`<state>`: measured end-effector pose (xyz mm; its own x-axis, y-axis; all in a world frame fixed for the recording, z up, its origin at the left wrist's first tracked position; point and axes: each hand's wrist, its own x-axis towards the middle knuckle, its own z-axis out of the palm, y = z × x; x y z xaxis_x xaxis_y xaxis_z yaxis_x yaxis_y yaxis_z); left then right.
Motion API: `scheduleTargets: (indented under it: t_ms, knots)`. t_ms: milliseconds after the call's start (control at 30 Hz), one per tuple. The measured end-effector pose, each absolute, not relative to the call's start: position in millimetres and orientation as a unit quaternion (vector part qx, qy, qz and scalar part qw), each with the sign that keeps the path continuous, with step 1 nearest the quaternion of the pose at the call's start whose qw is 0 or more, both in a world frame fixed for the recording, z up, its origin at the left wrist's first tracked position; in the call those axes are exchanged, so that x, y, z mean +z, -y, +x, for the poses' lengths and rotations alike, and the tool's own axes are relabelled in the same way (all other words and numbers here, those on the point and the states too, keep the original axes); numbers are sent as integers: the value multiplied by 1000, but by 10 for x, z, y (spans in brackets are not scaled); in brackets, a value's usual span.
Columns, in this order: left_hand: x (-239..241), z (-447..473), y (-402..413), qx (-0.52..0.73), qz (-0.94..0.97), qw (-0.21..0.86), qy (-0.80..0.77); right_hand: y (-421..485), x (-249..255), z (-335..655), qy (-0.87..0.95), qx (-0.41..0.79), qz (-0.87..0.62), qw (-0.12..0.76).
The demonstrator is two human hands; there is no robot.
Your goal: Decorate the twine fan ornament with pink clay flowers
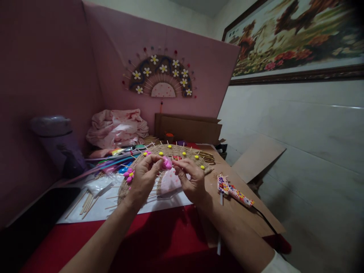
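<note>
Between my hands is a lump of pink modelling clay (pixel 167 163), raised above the table. My left hand (pixel 142 176) pinches it with thumb and fingers. On its right edge, the fingertips of my right hand (pixel 193 180) are closed together; exactly how much clay they grip is hidden. Below and behind lies an arched fan-shaped piece wound with twine (pixel 125 189), with thin sticks poking out around it. Yellow dots (pixel 184 153) sit along its arch, and a pink flower with a yellow middle (pixel 129 174) is on its left side. Its inner half-circle (pixel 170 182) is pale and patterned.
A flower-patterned glue gun (pixel 234 192) lies on a cardboard sheet (pixel 256 214) at right. Loose sticks (pixel 89 204), plastic bags (pixel 98 185) and coloured strips stand left. A finished flowered fan (pixel 163 68) hangs on the pink panel. A dark flat object (pixel 45 208) lies left.
</note>
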<state>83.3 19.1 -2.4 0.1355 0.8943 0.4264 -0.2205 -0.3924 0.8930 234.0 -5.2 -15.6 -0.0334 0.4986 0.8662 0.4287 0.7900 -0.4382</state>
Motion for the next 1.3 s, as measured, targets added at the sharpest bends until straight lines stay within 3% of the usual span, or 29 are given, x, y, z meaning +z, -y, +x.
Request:
scheduleTargets:
  t_ms: [367,500,867,1300]
  knots:
    - [-38,845,-188,584,548,549,-239,62,-184,2331,707,3,-321,631]
    - [-39,852,-183,584,534,567,-229,48,-195,2345,651,93,-390,645]
    - [-17,858,-148,573,723,281,-265,19,-170,2318,650,223,-395,609]
    - [-2,847,-170,553,780,123,-266,-11,-159,2372,689,163,-417,570]
